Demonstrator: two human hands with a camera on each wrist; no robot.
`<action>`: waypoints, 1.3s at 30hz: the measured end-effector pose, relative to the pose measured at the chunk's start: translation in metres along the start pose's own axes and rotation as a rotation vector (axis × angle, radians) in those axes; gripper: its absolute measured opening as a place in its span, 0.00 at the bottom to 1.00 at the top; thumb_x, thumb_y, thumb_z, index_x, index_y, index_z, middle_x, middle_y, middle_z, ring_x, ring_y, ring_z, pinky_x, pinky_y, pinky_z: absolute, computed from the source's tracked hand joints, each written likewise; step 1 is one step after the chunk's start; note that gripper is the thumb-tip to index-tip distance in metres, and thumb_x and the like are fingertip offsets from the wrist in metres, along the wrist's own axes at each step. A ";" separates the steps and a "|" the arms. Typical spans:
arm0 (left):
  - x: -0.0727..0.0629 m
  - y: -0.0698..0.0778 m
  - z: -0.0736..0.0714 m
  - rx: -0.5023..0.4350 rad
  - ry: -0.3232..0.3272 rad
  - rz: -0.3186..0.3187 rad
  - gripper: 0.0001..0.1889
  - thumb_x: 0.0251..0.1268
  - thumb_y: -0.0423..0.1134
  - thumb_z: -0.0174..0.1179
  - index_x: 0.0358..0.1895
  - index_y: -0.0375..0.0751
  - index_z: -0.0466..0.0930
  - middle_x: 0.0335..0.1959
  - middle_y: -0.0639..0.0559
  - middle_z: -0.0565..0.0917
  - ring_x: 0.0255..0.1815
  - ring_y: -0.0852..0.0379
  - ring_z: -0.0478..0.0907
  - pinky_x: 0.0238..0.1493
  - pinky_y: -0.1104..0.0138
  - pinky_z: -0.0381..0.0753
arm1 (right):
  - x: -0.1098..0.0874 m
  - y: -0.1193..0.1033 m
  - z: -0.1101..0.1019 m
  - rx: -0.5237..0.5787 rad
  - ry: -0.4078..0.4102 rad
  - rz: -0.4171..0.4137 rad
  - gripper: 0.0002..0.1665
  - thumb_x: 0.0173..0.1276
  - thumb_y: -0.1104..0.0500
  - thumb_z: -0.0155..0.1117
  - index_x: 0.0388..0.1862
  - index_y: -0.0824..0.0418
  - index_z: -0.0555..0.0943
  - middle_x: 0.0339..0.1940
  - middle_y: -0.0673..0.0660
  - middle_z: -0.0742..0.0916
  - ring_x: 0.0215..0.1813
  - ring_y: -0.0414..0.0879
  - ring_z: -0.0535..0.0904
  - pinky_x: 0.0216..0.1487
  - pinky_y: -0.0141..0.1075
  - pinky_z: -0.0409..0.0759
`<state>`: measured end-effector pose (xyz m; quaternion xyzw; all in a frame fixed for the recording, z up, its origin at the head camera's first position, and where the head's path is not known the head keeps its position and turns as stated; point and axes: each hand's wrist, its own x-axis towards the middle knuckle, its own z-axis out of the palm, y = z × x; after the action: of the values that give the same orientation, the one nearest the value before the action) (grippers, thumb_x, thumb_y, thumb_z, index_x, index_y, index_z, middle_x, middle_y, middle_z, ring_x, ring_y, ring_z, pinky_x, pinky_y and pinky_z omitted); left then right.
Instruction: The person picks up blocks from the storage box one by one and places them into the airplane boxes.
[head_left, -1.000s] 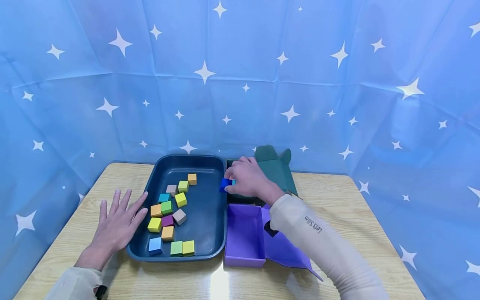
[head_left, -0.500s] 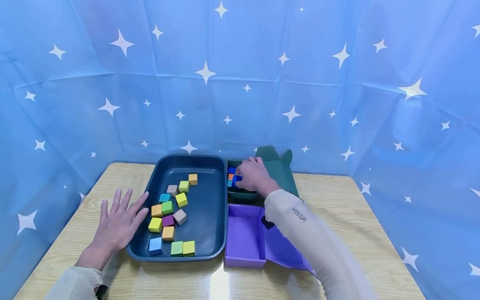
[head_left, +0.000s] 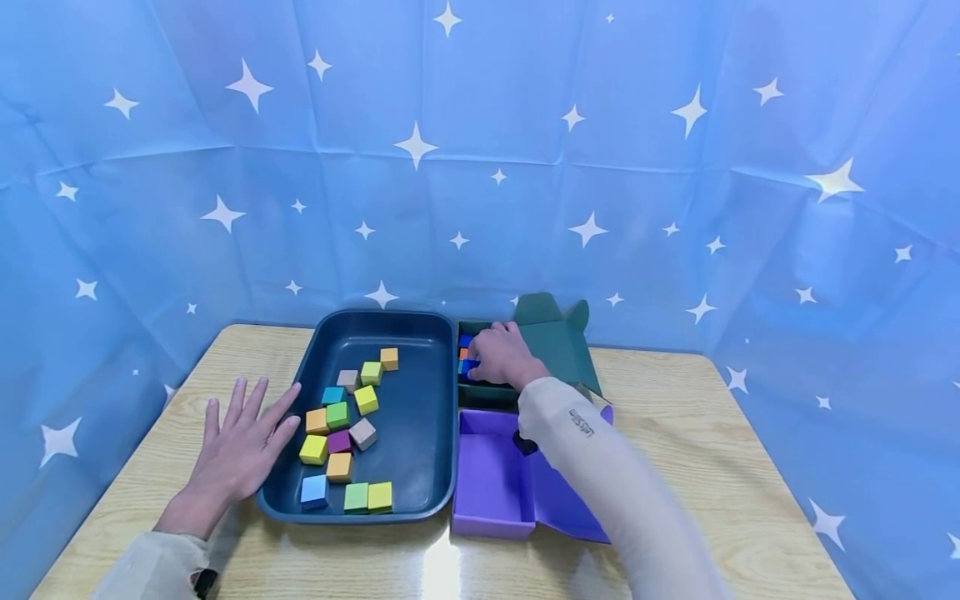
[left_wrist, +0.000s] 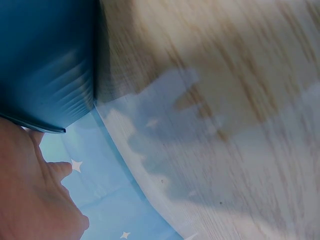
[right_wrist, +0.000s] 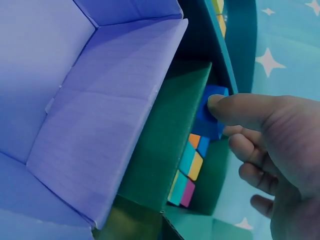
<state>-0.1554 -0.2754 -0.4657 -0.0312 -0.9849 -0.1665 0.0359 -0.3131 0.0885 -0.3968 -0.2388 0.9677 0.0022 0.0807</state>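
My right hand is inside the green box at the back of the table. Thumb and fingers pinch a blue cube, seen best in the right wrist view. Beside it in the box lie several coloured cubes, among them an orange cube and a magenta-sided cube. My left hand has its fingers spread and straight, at the left rim of the dark blue tray. Several loose cubes lie in that tray, including a purple cube and a light blue cube.
An open purple box stands in front of the green box, its flap spread to the right under my sleeve. The green lid leans open at the right. A blue star-patterned curtain surrounds the wooden table.
My right hand has carried the blue cube rightward from beside the tray's right rim and lowered it into the green box. The left hand stays put; the head view shifts slightly.
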 end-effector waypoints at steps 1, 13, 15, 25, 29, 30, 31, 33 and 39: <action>0.000 0.000 0.000 -0.001 -0.002 0.001 0.31 0.77 0.61 0.32 0.79 0.59 0.45 0.79 0.30 0.45 0.78 0.33 0.21 0.69 0.34 0.15 | 0.001 0.000 0.001 0.005 -0.008 0.001 0.17 0.64 0.45 0.68 0.50 0.47 0.86 0.54 0.45 0.87 0.60 0.50 0.72 0.68 0.49 0.63; 0.000 0.002 -0.001 -0.006 -0.008 0.001 0.31 0.77 0.60 0.32 0.79 0.59 0.45 0.79 0.31 0.44 0.78 0.34 0.19 0.69 0.34 0.14 | 0.007 0.003 0.004 0.070 -0.096 -0.016 0.16 0.65 0.46 0.68 0.49 0.49 0.87 0.57 0.45 0.86 0.64 0.51 0.72 0.71 0.50 0.60; 0.001 0.001 -0.001 -0.005 -0.008 0.001 0.31 0.77 0.60 0.32 0.79 0.59 0.45 0.79 0.31 0.44 0.78 0.34 0.19 0.69 0.34 0.15 | 0.007 0.003 0.004 0.073 -0.110 -0.018 0.12 0.66 0.47 0.67 0.45 0.48 0.88 0.57 0.45 0.86 0.63 0.51 0.72 0.70 0.49 0.61; 0.000 0.000 -0.001 -0.001 -0.006 0.001 0.31 0.77 0.60 0.32 0.79 0.59 0.45 0.79 0.31 0.44 0.79 0.34 0.21 0.69 0.33 0.16 | 0.015 0.003 0.016 0.058 -0.090 -0.019 0.15 0.65 0.48 0.67 0.49 0.48 0.87 0.55 0.46 0.86 0.60 0.50 0.72 0.65 0.48 0.64; 0.000 0.000 -0.001 -0.008 -0.009 0.002 0.30 0.78 0.60 0.32 0.79 0.60 0.45 0.79 0.31 0.44 0.79 0.34 0.20 0.69 0.35 0.14 | 0.018 0.004 0.024 0.031 -0.051 -0.019 0.14 0.65 0.49 0.68 0.49 0.47 0.87 0.54 0.45 0.87 0.58 0.49 0.73 0.64 0.47 0.65; 0.000 0.000 -0.001 -0.007 -0.009 0.001 0.30 0.78 0.60 0.32 0.79 0.60 0.45 0.79 0.31 0.44 0.79 0.34 0.20 0.69 0.34 0.14 | 0.019 0.004 0.026 0.023 -0.038 -0.021 0.13 0.64 0.50 0.68 0.48 0.47 0.87 0.53 0.45 0.87 0.58 0.49 0.73 0.64 0.47 0.66; 0.000 0.000 -0.001 -0.006 -0.010 0.001 0.30 0.78 0.60 0.32 0.79 0.60 0.45 0.79 0.31 0.44 0.79 0.34 0.20 0.69 0.34 0.14 | 0.019 0.004 0.027 0.016 -0.026 -0.022 0.13 0.64 0.50 0.69 0.47 0.47 0.87 0.52 0.45 0.87 0.57 0.49 0.74 0.65 0.48 0.65; 0.001 0.000 -0.001 -0.007 -0.012 -0.001 0.30 0.78 0.60 0.32 0.79 0.60 0.45 0.79 0.32 0.44 0.78 0.35 0.19 0.69 0.34 0.14 | 0.020 0.004 0.030 -0.006 -0.006 -0.025 0.11 0.63 0.50 0.69 0.44 0.46 0.88 0.50 0.45 0.88 0.56 0.48 0.74 0.66 0.48 0.65; 0.001 -0.001 -0.001 -0.008 -0.011 -0.002 0.31 0.78 0.60 0.32 0.79 0.59 0.45 0.79 0.31 0.44 0.78 0.35 0.19 0.69 0.33 0.16 | 0.023 0.003 0.033 -0.046 0.013 -0.023 0.09 0.63 0.49 0.69 0.42 0.44 0.88 0.48 0.44 0.88 0.54 0.48 0.75 0.68 0.49 0.65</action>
<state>-0.1562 -0.2761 -0.4652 -0.0314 -0.9844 -0.1702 0.0304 -0.3292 0.0826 -0.4332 -0.2518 0.9651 0.0219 0.0686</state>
